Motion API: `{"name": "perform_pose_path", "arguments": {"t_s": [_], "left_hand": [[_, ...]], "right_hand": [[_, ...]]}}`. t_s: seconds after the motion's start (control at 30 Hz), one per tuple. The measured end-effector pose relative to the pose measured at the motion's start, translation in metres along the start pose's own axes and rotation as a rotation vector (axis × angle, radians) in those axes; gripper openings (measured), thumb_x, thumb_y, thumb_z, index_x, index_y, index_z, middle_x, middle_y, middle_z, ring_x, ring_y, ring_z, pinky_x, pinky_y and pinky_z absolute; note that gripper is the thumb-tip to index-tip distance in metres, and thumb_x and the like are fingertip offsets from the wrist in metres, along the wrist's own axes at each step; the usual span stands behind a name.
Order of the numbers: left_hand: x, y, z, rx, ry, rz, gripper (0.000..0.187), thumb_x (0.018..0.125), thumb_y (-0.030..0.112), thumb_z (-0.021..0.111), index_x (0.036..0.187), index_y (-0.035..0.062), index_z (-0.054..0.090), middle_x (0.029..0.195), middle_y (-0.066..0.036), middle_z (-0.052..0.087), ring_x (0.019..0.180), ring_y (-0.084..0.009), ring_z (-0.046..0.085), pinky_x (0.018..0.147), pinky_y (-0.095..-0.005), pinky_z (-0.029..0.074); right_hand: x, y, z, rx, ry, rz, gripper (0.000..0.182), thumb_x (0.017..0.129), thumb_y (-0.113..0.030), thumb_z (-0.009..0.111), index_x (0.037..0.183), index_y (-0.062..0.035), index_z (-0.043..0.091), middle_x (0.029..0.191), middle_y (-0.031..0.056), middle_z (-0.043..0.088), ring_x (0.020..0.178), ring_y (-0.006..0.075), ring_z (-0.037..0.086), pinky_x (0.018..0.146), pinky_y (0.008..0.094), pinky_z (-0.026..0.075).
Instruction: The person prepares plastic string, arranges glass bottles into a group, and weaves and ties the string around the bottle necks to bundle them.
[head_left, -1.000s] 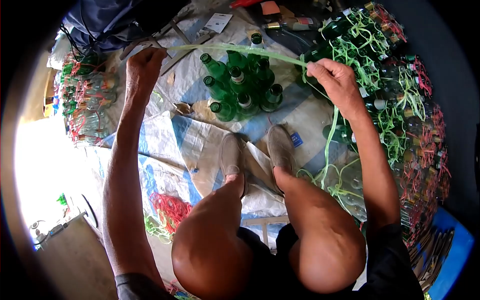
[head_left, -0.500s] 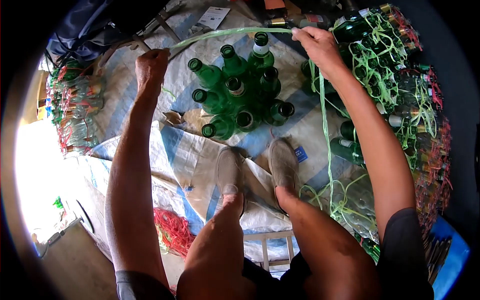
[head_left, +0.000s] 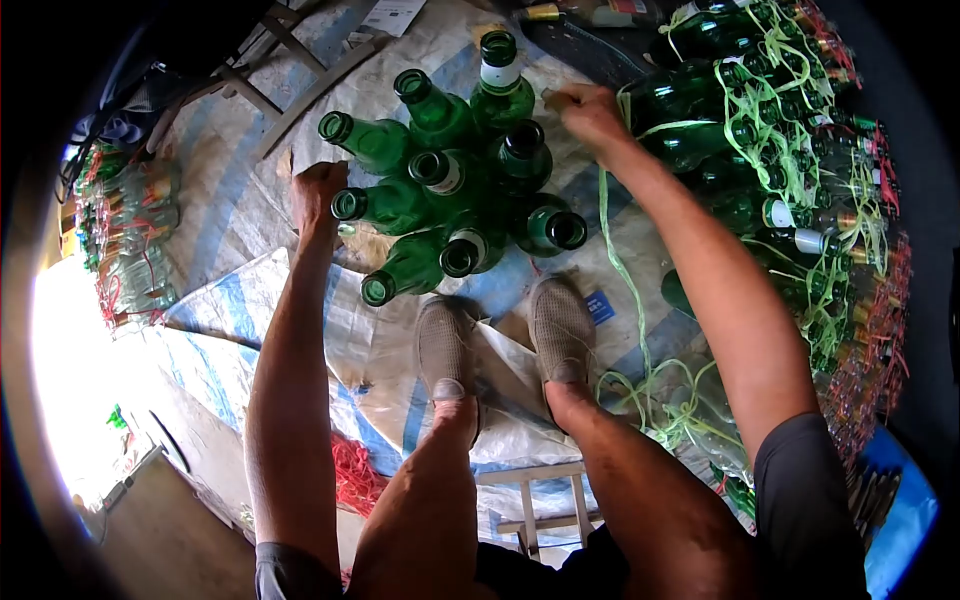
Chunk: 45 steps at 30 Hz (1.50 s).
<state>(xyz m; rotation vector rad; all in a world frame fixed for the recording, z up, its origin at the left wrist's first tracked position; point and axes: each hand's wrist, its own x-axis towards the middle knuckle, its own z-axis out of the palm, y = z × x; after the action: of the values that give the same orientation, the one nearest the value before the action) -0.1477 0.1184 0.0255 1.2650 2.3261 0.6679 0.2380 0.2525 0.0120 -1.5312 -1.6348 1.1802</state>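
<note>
A cluster of green glass bottles [head_left: 440,180] stands upright between my hands, mouths up. My left hand [head_left: 318,192] is closed low at the cluster's left side, with a short pale tail of strip below it. On the far right side, my right hand [head_left: 590,115] is closed on a light green plastic strip [head_left: 622,265], which hangs down from it toward my feet. The stretch of strip between my hands is hidden, apparently behind the bottles.
Tied green bottles with green strips [head_left: 770,130] are stacked at the right. More tied bottles [head_left: 135,235] stand at the left. A wooden frame [head_left: 315,85] lies at the back left. Red strips [head_left: 355,475] and a tangle of green strip [head_left: 685,410] lie near my legs.
Both hands have come down from above the bottles to their sides. The strip, stretched in the air between my hands before, has dropped out of sight. The view has shifted slightly.
</note>
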Motion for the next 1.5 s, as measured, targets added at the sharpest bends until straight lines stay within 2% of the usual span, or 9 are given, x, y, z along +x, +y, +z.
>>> {"name": "perform_pose_path", "arguments": {"t_s": [0.23,0.4,0.5,0.93,0.97,1.03,1.13,1.2,1.5], "left_hand": [[-0.024,-0.015,0.007,-0.268,-0.076,0.071,0.035,0.089,0.031,0.072,0.096,-0.0033,0.077,0.072,-0.012,0.070,0.068,-0.0176,0.063,0.067,-0.0353,0.050],[-0.042,-0.009,0.009,-0.455,-0.127,0.200,0.030,0.092,0.024,0.070,0.095,-0.0062,0.075,0.077,-0.009,0.071,0.071,-0.0140,0.062,0.067,-0.0326,0.050],[-0.050,-0.009,0.012,-0.453,-0.124,0.266,0.027,0.093,0.020,0.070,0.102,-0.0055,0.075,0.085,-0.009,0.074,0.076,-0.0138,0.064,0.071,-0.0312,0.052],[-0.070,-0.027,0.030,-0.168,-0.056,0.361,0.018,0.093,0.008,0.058,0.095,-0.0044,0.071,0.085,-0.014,0.071,0.070,-0.0214,0.064,0.064,-0.0380,0.051],[-0.074,-0.022,0.032,-0.403,-0.084,0.285,0.018,0.092,0.008,0.058,0.092,-0.0051,0.071,0.083,-0.014,0.071,0.068,-0.0208,0.064,0.060,-0.0368,0.050],[-0.078,-0.026,0.033,-0.263,-0.191,0.235,0.019,0.090,0.008,0.057,0.088,-0.0058,0.071,0.079,-0.015,0.071,0.065,-0.0192,0.062,0.054,-0.0351,0.048],[-0.097,0.014,0.007,-0.152,-0.125,-0.024,0.023,0.092,0.017,0.065,0.083,-0.0039,0.067,0.068,-0.009,0.061,0.064,-0.0164,0.052,0.059,-0.0395,0.047],[-0.100,0.005,0.025,-0.456,-0.024,-0.002,0.024,0.095,0.018,0.065,0.088,-0.0042,0.069,0.068,-0.010,0.062,0.068,-0.0120,0.048,0.063,-0.0365,0.046],[-0.126,0.009,0.034,-0.540,0.022,-0.034,0.026,0.098,0.016,0.061,0.091,-0.0088,0.069,0.071,-0.010,0.064,0.069,-0.0156,0.058,0.063,-0.0351,0.047]], "right_hand": [[-0.019,0.019,0.008,0.001,-0.056,0.015,0.022,0.094,-0.017,0.064,0.098,-0.0011,0.078,0.092,0.0083,0.076,0.085,0.0141,0.067,0.080,0.0293,0.052],[-0.027,0.038,0.013,0.050,-0.012,-0.060,0.030,0.091,-0.031,0.065,0.092,-0.0027,0.077,0.078,0.0188,0.071,0.071,0.0271,0.069,0.070,0.0376,0.053],[-0.032,0.041,0.014,-0.078,-0.022,-0.093,0.022,0.094,-0.018,0.063,0.101,-0.0021,0.077,0.088,0.0075,0.075,0.080,0.0136,0.065,0.073,0.0299,0.052],[-0.071,0.010,0.008,0.097,-0.083,-0.004,0.023,0.100,-0.021,0.059,0.091,-0.0018,0.068,0.070,0.0052,0.057,0.067,0.0142,0.056,0.062,0.0344,0.046],[-0.069,0.029,0.012,0.008,-0.044,-0.163,0.022,0.094,-0.018,0.057,0.091,-0.0022,0.072,0.084,0.0167,0.070,0.077,0.0310,0.068,0.072,0.0429,0.052],[-0.062,0.083,0.013,-0.155,-0.077,-0.678,0.020,0.097,-0.014,0.055,0.098,-0.0049,0.073,0.097,0.0155,0.071,0.090,0.0325,0.068,0.080,0.0427,0.052],[-0.071,0.099,0.011,-0.155,-0.119,-0.296,0.022,0.104,-0.018,0.052,0.109,-0.0052,0.069,0.097,0.0159,0.069,0.092,0.0342,0.067,0.086,0.0420,0.053],[-0.033,0.220,0.031,-0.438,-0.007,-0.442,0.020,0.104,-0.019,0.053,0.107,-0.0068,0.068,0.098,0.0186,0.066,0.092,0.0310,0.068,0.081,0.0407,0.055],[-0.084,0.154,0.007,-0.271,-0.117,-0.242,0.022,0.103,-0.015,0.055,0.121,-0.0053,0.063,0.115,0.0175,0.063,0.107,0.0302,0.063,0.092,0.0403,0.050]]}}
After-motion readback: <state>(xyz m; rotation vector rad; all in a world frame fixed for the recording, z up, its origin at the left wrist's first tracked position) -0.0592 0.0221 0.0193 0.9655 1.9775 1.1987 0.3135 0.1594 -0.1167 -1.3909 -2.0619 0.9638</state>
